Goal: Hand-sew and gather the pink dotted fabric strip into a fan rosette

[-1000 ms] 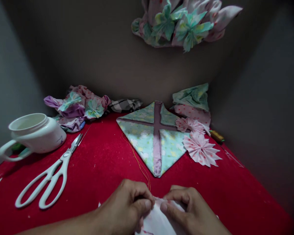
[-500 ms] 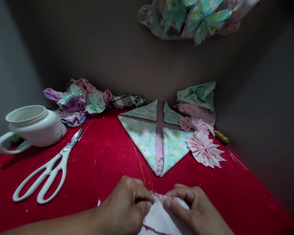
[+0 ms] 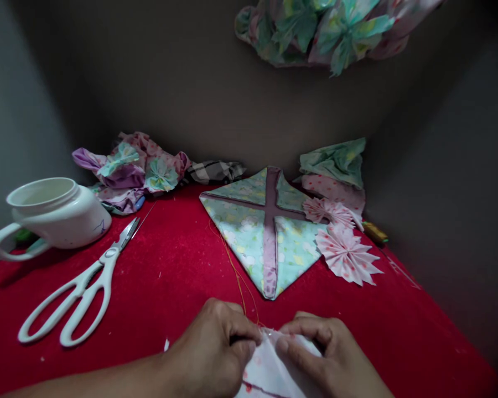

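Note:
At the near edge of the red-covered table, my left hand pinches the top edge of a white fabric piece with red dots. Opposite it, my right hand grips the same edge between thumb and fingers. An orange thread runs from the fabric's top edge up over the table. Whether a needle sits in my fingers I cannot make out. Just beyond my hands lies a folded green and yellow patterned fabric square with a mauve cross band.
White-handled scissors and a white ceramic pot stand left. Pleated pink dotted rosettes lie right, near a thread spool. Bunched fabrics sit behind at left, folded cloth at right. Fabric flowers hang above.
Both hands keep their pinch on the white dotted fabric, almost still. The view has shifted very slightly, so the scissors and pot appear a little farther left.

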`<action>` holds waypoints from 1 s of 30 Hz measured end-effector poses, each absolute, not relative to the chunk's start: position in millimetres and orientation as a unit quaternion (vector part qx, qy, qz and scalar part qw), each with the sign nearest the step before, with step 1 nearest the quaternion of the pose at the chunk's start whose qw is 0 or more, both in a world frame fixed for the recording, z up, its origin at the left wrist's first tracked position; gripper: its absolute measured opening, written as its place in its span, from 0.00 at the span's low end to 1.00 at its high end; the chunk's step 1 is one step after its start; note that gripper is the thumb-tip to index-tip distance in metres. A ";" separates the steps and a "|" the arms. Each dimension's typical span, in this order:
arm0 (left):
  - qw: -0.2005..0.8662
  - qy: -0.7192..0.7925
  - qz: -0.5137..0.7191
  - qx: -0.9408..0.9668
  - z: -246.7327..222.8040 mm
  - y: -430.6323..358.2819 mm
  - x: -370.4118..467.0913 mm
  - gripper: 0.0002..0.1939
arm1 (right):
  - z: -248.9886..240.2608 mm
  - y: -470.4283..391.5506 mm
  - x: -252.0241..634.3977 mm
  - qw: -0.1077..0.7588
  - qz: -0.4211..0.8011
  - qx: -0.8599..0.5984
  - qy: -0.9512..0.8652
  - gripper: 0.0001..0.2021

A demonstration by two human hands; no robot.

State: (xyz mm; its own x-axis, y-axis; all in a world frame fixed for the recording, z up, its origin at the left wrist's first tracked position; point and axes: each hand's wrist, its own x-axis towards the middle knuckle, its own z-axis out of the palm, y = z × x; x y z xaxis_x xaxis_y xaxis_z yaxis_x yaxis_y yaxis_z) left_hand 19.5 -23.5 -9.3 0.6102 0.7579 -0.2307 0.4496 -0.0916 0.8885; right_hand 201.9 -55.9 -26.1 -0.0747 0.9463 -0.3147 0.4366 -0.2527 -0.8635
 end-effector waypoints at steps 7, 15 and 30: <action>0.527 0.423 0.146 0.722 -9.2 -21.8 21.0 0.13 | -22.2 -56.7 201.3 0.261 0.468 -0.631 -0.561 0.08; 0.523 0.434 0.125 0.723 -5.5 -20.8 22.5 0.13 | -17.2 -54.4 200.0 0.251 0.469 -0.636 -0.559 0.08; 0.523 0.404 0.137 0.738 -3.8 -21.3 20.9 0.17 | -17.2 -56.7 197.1 0.268 0.460 -0.616 -0.580 0.10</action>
